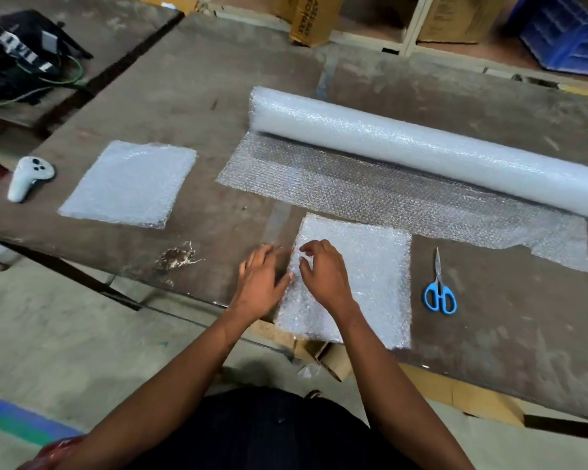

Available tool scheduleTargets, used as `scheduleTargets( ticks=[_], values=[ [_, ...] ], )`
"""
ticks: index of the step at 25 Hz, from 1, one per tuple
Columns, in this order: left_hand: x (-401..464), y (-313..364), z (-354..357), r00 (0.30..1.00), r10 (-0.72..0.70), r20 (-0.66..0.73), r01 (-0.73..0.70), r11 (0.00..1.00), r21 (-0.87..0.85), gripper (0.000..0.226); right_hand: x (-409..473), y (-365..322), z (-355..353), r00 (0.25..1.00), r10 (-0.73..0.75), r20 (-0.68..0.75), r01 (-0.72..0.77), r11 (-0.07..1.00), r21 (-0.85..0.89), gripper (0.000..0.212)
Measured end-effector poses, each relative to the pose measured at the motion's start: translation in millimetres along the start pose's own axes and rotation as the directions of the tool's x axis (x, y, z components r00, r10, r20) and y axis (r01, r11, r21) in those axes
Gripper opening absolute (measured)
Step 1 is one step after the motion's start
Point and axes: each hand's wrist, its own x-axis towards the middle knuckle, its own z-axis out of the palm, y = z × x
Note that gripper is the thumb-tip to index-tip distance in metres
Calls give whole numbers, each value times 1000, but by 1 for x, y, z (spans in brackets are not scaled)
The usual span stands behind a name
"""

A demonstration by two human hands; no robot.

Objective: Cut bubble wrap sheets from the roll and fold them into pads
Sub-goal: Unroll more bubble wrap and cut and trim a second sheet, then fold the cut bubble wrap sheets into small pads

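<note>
Head view, places taken from the scissors point(439, 293): folded pad point(364, 283) just left of them on the table point(218, 96), long axis running from the near table edge away toward the roll point(421, 147), near end slightly overhanging that edge. Right hand point(323, 273) resting on the pad's left part, fingers curled with tips on the wrap, pinch or mere press not clear. Left hand point(262, 283) flat and released, lying at the pad's left edge, mostly on bare table, thumb touching the wrap. Both hands at the same left edge, right hand nearer the pad's middle; next move probably a press along that edge or a lift toward the finished pad point(129, 184), far left of the scissors. Roll beyond the scissors, loose sheet end point(387, 198) spread toward them. Count: one roll, two pads, one pair of scissors, one white controller point(28, 178) farthest left.
</note>
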Motion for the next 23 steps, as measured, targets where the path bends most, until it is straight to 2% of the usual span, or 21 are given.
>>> scheduleTargets(
  ticks=[6, 11, 13, 15, 18, 20, 21, 23],
  values=[
    [26, -138, -81, 978, -184, -99, 181, 983, -37, 53, 66, -129, 97, 995, 47, 89, -68, 969, 239, 25],
    [55, -249, -149, 975, -173, -140, 160, 982, -97, 49, 116, -222, 181, 971, 194, 140, -231, 912, 340, 26],
    [69, -286, -171, 972, -183, -151, 170, 981, -94, 52, 137, -247, 209, 958, 247, 148, -283, 903, 323, 29],
    [79, -312, -184, 940, -293, -177, 283, 956, -80, 58, 154, -263, 229, 941, 311, 134, -336, 908, 250, 34],
    [95, -354, -206, 825, -525, -212, 531, 847, -30, 77, 174, -288, 241, 889, 441, 124, -455, 880, 137, 62],
    [103, -375, -221, 745, -633, -210, 644, 764, -16, 88, 185, -296, 245, 846, 519, 120, -529, 846, 67, 80],
    [106, -381, -228, 723, -662, -196, 675, 738, 2, 91, 191, -298, 248, 823, 552, 133, -559, 829, 21, 83],
    [110, -387, -235, 724, -667, -176, 684, 728, 54, 95, 201, -301, 252, 784, 599, 161, -603, 797, -28, 71]
  ],
)
